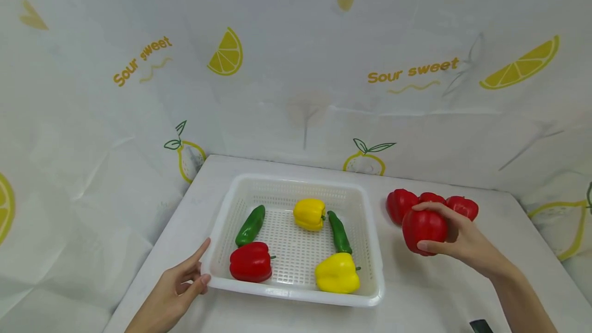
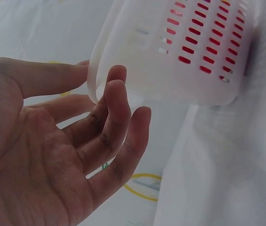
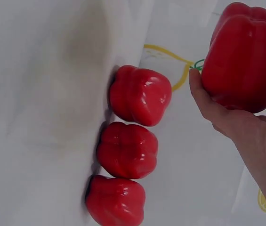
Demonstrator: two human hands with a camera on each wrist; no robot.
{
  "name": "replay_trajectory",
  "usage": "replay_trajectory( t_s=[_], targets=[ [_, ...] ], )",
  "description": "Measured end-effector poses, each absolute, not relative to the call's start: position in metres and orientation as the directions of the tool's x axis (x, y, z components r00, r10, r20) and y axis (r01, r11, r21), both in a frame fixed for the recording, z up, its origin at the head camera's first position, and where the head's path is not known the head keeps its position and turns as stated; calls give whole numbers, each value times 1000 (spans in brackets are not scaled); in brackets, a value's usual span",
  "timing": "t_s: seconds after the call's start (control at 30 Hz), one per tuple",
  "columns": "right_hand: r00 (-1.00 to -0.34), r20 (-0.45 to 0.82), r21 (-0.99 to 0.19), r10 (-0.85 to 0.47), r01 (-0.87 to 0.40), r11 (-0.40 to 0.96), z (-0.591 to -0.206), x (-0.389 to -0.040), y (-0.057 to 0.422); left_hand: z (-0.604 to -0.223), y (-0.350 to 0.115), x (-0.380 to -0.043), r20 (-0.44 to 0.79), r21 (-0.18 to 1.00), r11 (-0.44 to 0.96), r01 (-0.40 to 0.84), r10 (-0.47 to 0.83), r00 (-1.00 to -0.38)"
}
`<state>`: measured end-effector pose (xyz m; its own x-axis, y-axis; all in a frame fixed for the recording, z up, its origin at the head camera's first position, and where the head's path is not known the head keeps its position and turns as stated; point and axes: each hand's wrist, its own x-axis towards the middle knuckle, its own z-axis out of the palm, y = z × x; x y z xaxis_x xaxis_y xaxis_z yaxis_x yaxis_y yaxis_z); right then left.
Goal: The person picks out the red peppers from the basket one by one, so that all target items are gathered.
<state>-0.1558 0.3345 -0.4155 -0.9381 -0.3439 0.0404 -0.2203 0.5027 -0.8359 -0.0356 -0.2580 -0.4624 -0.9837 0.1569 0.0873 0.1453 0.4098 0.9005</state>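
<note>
My right hand (image 1: 467, 243) grips a red bell pepper (image 1: 424, 233) to the right of a white basket (image 1: 296, 294). In the right wrist view that pepper (image 3: 241, 59) is raised off the table, thumb and fingers around it. My left hand (image 1: 173, 287) holds the basket's near left corner, with thumb and index finger at the rim (image 2: 95, 70). Inside the basket lie a red bell pepper (image 1: 251, 262), a yellow bell pepper (image 1: 310, 215) at the back, another yellow bell pepper (image 1: 337, 274) at the front right, and two green chili peppers (image 1: 251, 226).
Three more red bell peppers (image 3: 127, 149) stand in a row on the white table (image 1: 411, 292) behind the right hand. A dark object (image 1: 481, 326) shows at the bottom edge, partly cut off. Lemon-printed sheeting (image 1: 296, 66) rises behind the table.
</note>
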Motion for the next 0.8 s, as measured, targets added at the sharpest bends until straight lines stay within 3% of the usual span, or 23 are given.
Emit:
replay_trajectory(
  t_s=[0.13, 0.37, 0.8],
  targets=[
    [-940, -14, -814, -341, -188, 550, -422, -161, 337, -463, -259, -36, 87, 896, 418, 147, 161, -983],
    [-931, -102, -774, -352, -148, 616, -436, -165, 337, -456, -256, -35, -51, 909, 416, 8, 130, -990],
    [-889, -191, -735, -417, -152, 661, -450, -165, 336, -455, -256, -35, -61, 913, 407, 0, 136, -989]
  ],
)
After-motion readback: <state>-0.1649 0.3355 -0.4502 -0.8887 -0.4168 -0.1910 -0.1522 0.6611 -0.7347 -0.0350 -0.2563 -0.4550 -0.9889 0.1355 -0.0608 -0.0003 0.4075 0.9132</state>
